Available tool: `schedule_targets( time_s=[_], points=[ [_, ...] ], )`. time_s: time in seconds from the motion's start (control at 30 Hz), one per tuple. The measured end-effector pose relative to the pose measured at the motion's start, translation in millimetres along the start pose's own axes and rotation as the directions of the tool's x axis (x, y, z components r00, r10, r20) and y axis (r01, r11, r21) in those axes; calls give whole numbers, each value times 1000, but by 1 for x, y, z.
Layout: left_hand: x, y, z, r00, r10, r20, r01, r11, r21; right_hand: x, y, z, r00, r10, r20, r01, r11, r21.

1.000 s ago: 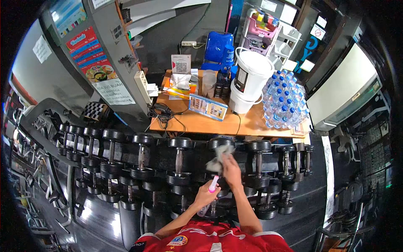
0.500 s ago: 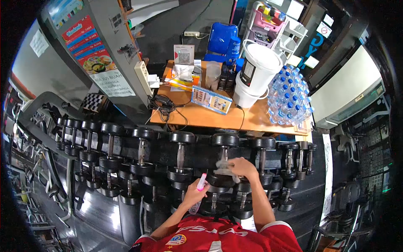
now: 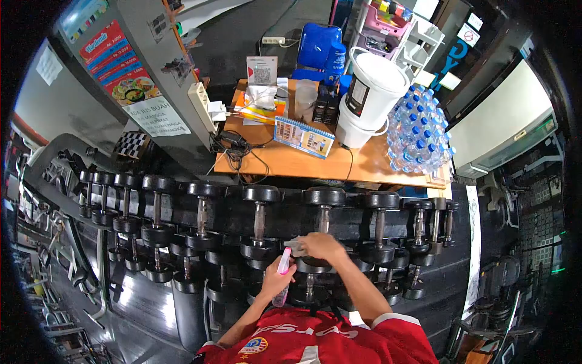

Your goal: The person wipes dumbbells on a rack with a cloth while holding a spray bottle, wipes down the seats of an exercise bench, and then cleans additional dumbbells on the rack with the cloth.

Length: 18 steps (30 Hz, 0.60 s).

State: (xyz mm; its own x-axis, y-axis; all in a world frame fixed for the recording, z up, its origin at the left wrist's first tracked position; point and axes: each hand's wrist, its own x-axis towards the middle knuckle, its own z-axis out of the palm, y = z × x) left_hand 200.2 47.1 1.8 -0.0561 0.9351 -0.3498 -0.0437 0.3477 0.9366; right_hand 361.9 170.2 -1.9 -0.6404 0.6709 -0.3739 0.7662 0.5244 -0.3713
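Your left hand (image 3: 277, 281) is closed around a spray bottle (image 3: 284, 262), its pink-and-white head pointing up between finger and thumb and its clear body hanging below the fist. Your right hand (image 3: 322, 247) has its fingers bent over a grey cloth (image 3: 294, 246) — grip closed, as far as the blur lets you judge. The cloth shows to the left of the fingers, just beside the bottle's head.

Under your right hand lies a dumbbell (image 3: 324, 219) on the upper tier of the rack; its far head and handle are in view, its near head partly covered. Whether the cloth itself presses on that head, you cannot tell from here.

Progress: this one dumbbell is in hand. The left neighbour (image 3: 259, 221) and the right neighbour (image 3: 379, 225) sit in line on the same tier, neither gripped, and a lower tier runs nearer your body. Nothing on their surfaces separates finished from unfinished — no count of either can be logged.

Beyond the rack: a desk (image 3: 374, 162) bearing a calendar (image 3: 303, 137), stacked white buckets (image 3: 381, 86) and a pack of water bottles (image 3: 419, 130).
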Motion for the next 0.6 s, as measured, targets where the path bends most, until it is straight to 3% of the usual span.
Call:
schedule_targets(
  time_s=[0.03,0.1,0.17,0.2,0.23,0.3,0.37,0.43,0.53,0.6],
  points=[
    [-2,-1,-2,999,-34,6,34,999,38,-12,6,-10,998,-65,-20,67,990,121],
    [-1,0,-3,998,-56,9,55,996,75,-40,11,-45,994,-10,109,-11,982,191],
    [-5,-3,-2,999,-42,27,37,985,171,-57,10,-76,929,326,173,-331,944,-1],
    [-5,-6,-3,998,-27,54,15,980,198,-56,31,-55,893,447,57,-436,888,-147],
    [-6,-5,-2,998,-29,55,18,980,199,-51,38,-47,892,448,59,-436,888,-145],
    [-6,-1,6,996,-58,67,50,993,107,-45,47,-37,873,463,-156,-466,885,19],
    [-7,5,13,996,-40,74,32,994,107,-30,65,5,920,389,-41,-391,914,-104],
    [-10,8,15,998,-20,66,13,994,108,-30,62,29,944,288,-163,-307,946,-107],
    [-8,5,12,998,-1,66,-9,989,150,-41,17,-12,934,309,-179,-349,898,-269],
    [-8,-14,8,998,54,19,-57,981,185,-45,-15,-34,940,260,-220,-316,909,-272]
  ],
)
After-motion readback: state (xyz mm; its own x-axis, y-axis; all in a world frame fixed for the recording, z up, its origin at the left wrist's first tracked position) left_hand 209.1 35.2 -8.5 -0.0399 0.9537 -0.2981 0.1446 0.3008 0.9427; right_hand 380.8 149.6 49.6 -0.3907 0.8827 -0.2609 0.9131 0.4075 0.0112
